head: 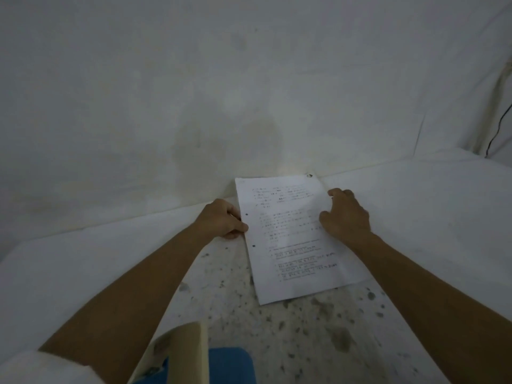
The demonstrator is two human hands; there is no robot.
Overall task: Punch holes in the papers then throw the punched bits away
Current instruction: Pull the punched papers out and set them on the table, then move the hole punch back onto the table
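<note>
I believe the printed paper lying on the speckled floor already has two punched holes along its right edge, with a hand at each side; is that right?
Not quite: the head view shows the two holes along the left edge of the printed paper, beside the left hand. The right hand rests at the other side, and the paper does lie on the speckled floor.

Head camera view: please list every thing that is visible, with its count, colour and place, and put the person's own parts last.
papers: one stack, exact count unclear, white with printed text, two punched holes at left edge, flat on the floor at centre
floor: one, pale with dark speckles, lower centre
white cloth: covers the wall behind and the sides
black cable: one, far right, hanging down
small dark object: one, at the papers' far right corner, too small to identify
left hand: grips the papers' left edge
right hand: rests on the papers' right side
</note>
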